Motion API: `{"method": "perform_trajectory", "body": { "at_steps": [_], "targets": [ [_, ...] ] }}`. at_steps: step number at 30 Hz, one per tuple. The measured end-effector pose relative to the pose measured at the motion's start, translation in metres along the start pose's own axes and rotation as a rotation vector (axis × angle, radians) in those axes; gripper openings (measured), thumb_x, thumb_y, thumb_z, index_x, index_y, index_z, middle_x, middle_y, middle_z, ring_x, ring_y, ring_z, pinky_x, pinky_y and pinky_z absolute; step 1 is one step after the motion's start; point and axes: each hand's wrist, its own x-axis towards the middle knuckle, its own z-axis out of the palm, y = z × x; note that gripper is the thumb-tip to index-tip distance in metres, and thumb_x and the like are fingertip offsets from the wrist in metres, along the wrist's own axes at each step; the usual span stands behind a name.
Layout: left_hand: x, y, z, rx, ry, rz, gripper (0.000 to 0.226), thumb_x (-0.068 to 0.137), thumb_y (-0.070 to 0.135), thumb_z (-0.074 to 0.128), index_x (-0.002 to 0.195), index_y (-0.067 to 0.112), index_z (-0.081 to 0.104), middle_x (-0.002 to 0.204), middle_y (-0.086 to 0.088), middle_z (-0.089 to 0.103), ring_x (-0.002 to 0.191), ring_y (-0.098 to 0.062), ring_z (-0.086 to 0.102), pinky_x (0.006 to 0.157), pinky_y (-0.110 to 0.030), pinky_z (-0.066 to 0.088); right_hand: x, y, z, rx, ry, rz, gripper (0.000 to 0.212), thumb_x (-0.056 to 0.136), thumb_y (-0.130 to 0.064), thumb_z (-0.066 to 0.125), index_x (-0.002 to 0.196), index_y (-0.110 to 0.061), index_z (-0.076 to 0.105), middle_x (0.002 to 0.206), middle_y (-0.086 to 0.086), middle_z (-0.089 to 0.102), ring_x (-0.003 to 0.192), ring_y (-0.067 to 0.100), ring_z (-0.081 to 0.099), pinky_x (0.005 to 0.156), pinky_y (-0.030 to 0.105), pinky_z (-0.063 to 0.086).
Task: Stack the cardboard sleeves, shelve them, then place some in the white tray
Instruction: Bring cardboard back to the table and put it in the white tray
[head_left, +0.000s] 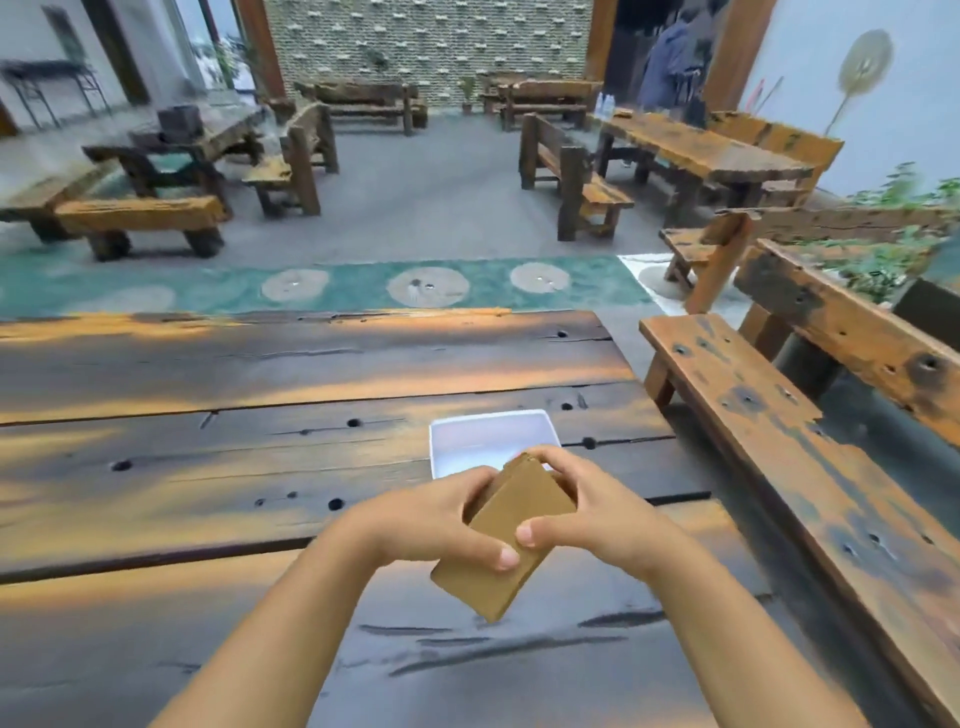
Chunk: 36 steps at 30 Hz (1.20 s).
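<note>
A flat stack of brown cardboard sleeves is held tilted above the table, just in front of the white tray. My left hand grips the stack's left side, thumb pressed on its top face. My right hand holds the right side, with fingers curled over the far end and its thumb on top. The tray is a shallow white rectangle lying on the table; the part of its inside that shows looks bare. Its near edge is hidden behind my hands and the stack.
A long dark, worn wooden table spreads under my hands. A wooden bench runs along its right side. Further wooden tables and benches stand across the grey floor, and a person is at the far right back.
</note>
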Motion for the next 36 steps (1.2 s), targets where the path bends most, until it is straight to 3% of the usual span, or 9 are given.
{"method": "perform_trajectory", "body": {
  "at_steps": [3,6,9,12,18,22,26,30,36],
  "targets": [
    [0.011,0.002,0.017,-0.202,0.095,0.009,0.060,0.074,0.035,0.078,0.128,0.032,0.054,0.119,0.004,0.070,0.108,-0.015,0.069,0.095,-0.040,0.056,0.008,-0.001,-0.015,-0.011,0.023,0.040,0.057,0.072,-0.022,0.082,0.120,-0.034,0.054,0.108,0.007,0.070,0.086,0.010,0.071,0.074,0.021,0.055],
    [0.019,-0.003,0.033,-0.460,0.236,0.027,0.060,0.074,0.026,0.078,0.130,0.026,0.055,0.125,-0.005,0.070,0.110,-0.021,0.070,0.098,-0.049,0.054,0.013,0.008,-0.010,0.149,0.160,0.063,0.071,0.065,-0.027,0.078,0.129,-0.029,0.048,0.116,0.005,0.065,0.090,0.008,0.068,0.080,0.021,0.053],
    [0.029,-0.005,0.047,-0.620,0.336,0.051,0.064,0.072,0.024,0.079,0.130,0.022,0.054,0.125,-0.009,0.071,0.110,-0.028,0.071,0.097,-0.055,0.055,0.016,0.022,0.012,0.353,0.299,0.065,0.058,0.070,-0.033,0.074,0.125,-0.025,0.058,0.120,0.001,0.070,0.096,0.005,0.071,0.074,0.019,0.055],
    [0.035,0.000,0.053,-0.627,0.379,0.052,0.061,0.072,0.030,0.079,0.127,0.027,0.053,0.120,-0.005,0.073,0.106,-0.025,0.073,0.090,-0.047,0.060,0.022,0.024,0.028,0.435,0.342,0.086,0.037,0.078,-0.038,0.064,0.114,-0.032,0.063,0.107,-0.004,0.077,0.096,0.010,0.074,0.079,0.030,0.060],
    [0.040,0.011,0.059,-0.521,0.398,0.003,0.053,0.070,0.047,0.074,0.117,0.041,0.050,0.103,0.010,0.078,0.092,-0.008,0.076,0.069,-0.022,0.056,0.028,0.019,0.041,0.503,0.457,0.113,0.035,0.076,-0.042,0.056,0.110,-0.035,0.060,0.096,-0.007,0.077,0.087,0.009,0.074,0.079,0.031,0.057],
    [0.042,0.008,0.058,-0.525,0.439,-0.027,0.058,0.064,0.051,0.073,0.116,0.038,0.050,0.099,0.011,0.078,0.088,-0.007,0.076,0.071,-0.025,0.058,0.030,0.017,0.049,0.554,0.464,0.147,0.036,0.073,-0.041,0.057,0.107,-0.034,0.066,0.097,-0.004,0.079,0.089,0.012,0.075,0.079,0.034,0.058],
    [0.043,0.003,0.052,-0.592,0.470,-0.017,0.059,0.060,0.055,0.071,0.114,0.039,0.053,0.095,0.010,0.079,0.086,-0.010,0.077,0.069,-0.028,0.058,0.038,0.015,0.054,0.595,0.474,0.188,0.037,0.069,-0.036,0.055,0.104,-0.031,0.066,0.099,0.000,0.078,0.094,0.020,0.074,0.087,0.045,0.059],
    [0.047,0.000,0.046,-0.591,0.465,-0.013,0.056,0.063,0.054,0.073,0.113,0.038,0.054,0.094,0.011,0.080,0.085,-0.011,0.077,0.068,-0.026,0.057,0.045,0.013,0.050,0.588,0.454,0.212,0.034,0.067,-0.034,0.054,0.099,-0.028,0.063,0.089,-0.002,0.076,0.083,0.016,0.072,0.081,0.042,0.058],
    [0.049,-0.002,0.049,-0.578,0.471,-0.011,0.053,0.065,0.055,0.069,0.114,0.038,0.056,0.097,0.010,0.079,0.088,-0.011,0.077,0.076,-0.034,0.063,0.048,0.016,0.051,0.542,0.485,0.220,0.038,0.067,-0.038,0.054,0.102,-0.030,0.065,0.091,-0.003,0.078,0.088,0.016,0.075,0.082,0.041,0.060]
  ]
}}
